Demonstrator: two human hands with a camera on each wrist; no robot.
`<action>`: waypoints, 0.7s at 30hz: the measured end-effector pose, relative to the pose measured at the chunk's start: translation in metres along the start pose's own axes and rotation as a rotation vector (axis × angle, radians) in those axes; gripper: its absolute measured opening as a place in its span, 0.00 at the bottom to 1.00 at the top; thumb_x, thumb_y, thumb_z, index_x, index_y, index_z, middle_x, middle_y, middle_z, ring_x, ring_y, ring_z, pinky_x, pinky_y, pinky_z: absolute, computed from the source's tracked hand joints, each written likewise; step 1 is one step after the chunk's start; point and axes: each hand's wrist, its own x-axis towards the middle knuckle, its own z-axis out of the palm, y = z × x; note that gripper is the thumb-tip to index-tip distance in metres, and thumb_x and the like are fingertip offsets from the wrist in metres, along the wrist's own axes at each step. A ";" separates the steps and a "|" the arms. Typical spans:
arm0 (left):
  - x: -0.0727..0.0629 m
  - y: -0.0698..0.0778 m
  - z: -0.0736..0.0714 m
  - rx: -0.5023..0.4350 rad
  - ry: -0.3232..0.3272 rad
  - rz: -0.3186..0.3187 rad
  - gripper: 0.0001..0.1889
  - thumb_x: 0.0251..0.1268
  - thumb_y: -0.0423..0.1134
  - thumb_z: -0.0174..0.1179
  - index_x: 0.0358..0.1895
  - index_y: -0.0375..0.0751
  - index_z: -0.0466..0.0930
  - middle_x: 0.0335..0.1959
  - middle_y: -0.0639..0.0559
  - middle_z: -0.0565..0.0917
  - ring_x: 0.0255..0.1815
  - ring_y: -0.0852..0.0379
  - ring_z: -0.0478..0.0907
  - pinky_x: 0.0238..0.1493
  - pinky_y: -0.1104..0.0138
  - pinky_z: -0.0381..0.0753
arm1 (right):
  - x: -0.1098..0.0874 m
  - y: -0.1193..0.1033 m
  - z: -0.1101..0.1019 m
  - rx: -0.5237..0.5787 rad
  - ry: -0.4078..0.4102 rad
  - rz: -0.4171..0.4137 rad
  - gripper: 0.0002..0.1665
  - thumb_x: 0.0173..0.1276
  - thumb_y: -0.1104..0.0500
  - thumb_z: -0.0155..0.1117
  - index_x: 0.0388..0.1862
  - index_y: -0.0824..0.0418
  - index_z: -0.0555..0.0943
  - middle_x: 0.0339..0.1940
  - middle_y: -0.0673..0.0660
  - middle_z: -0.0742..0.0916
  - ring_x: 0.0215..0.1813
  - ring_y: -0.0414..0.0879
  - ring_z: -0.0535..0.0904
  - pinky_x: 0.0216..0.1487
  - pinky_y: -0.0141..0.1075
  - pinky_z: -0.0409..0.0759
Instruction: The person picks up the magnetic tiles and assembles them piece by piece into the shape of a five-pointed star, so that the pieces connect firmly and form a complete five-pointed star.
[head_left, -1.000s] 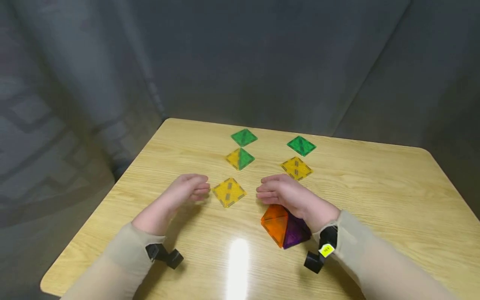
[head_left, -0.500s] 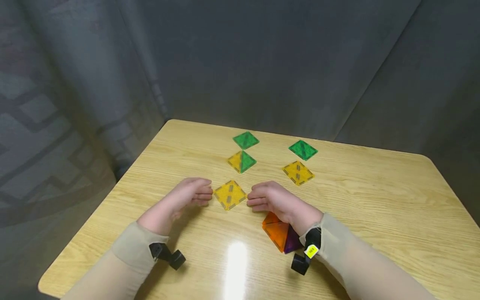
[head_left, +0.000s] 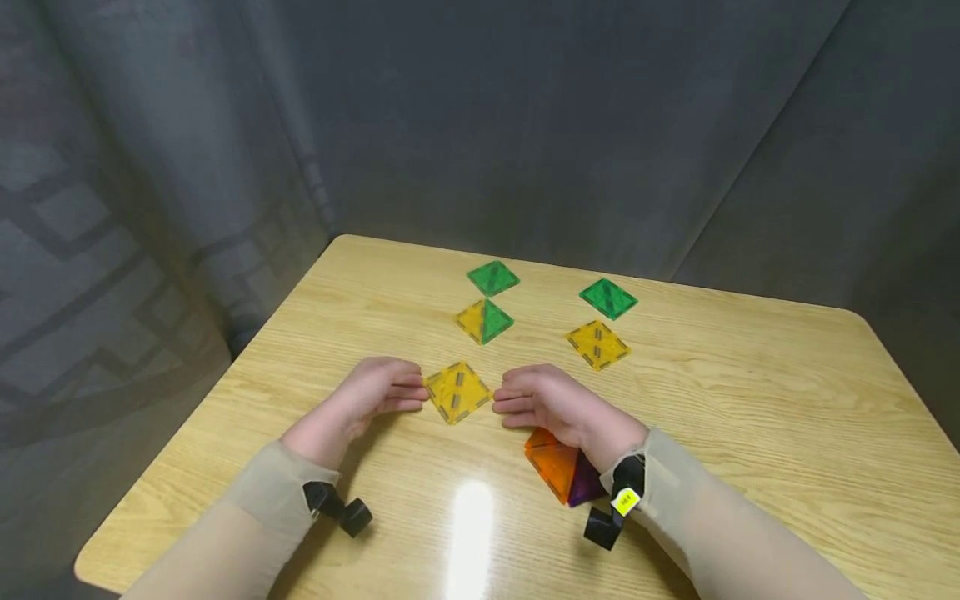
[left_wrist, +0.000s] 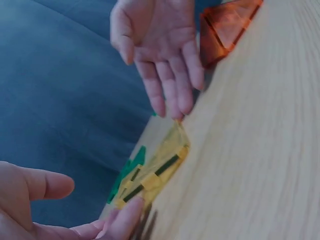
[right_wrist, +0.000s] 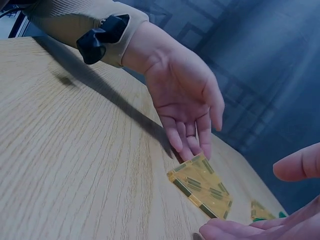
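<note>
A yellow square of magnetic tiles (head_left: pixel 458 392) lies between my two hands, one corner pointing to each. My left hand (head_left: pixel 380 389), fingers straight, has its fingertips right at the left corner. At the opposite corner are the fingertips of my right hand (head_left: pixel 543 400), its fingers also extended and thumb apart. Both palms face inward, as the left wrist view shows for the right hand (left_wrist: pixel 162 45). Partly under my right wrist sits an orange and purple magnetic-tile piece (head_left: pixel 553 467); the forearm hides some of its purple side.
Farther back on the wooden table (head_left: pixel 750 400) lie a yellow-and-green tile square (head_left: pixel 484 322), a green square (head_left: pixel 492 278), a second green square (head_left: pixel 608 298) and another yellow square (head_left: pixel 597 345). Dark curtains (head_left: pixel 525 125) hang behind the table.
My right hand has moved left to the yellow square's right corner, and my left hand has edged right to its left corner. Over the last half second, little else has moved.
</note>
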 end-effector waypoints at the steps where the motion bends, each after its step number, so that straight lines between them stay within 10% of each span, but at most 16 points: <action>1: 0.001 -0.002 0.001 0.004 -0.003 0.000 0.23 0.74 0.32 0.49 0.62 0.14 0.63 0.50 0.26 0.77 0.42 0.47 0.83 0.48 0.59 0.85 | 0.000 0.000 0.000 0.003 -0.003 -0.001 0.36 0.77 0.59 0.44 0.74 0.80 0.48 0.68 0.78 0.68 0.67 0.68 0.69 0.66 0.54 0.70; 12: 0.009 -0.009 0.016 0.213 0.024 -0.003 0.17 0.68 0.28 0.57 0.57 0.21 0.75 0.38 0.39 0.82 0.31 0.54 0.79 0.32 0.66 0.86 | 0.000 0.004 0.004 0.061 -0.002 -0.001 0.33 0.77 0.61 0.43 0.73 0.80 0.51 0.66 0.79 0.68 0.66 0.69 0.69 0.65 0.54 0.71; 21: 0.006 -0.013 0.013 0.190 0.028 0.016 0.17 0.69 0.28 0.57 0.58 0.23 0.76 0.38 0.40 0.81 0.31 0.54 0.79 0.32 0.65 0.86 | 0.001 0.006 0.006 0.109 0.024 -0.006 0.30 0.77 0.64 0.42 0.71 0.81 0.54 0.64 0.78 0.70 0.65 0.68 0.71 0.65 0.51 0.72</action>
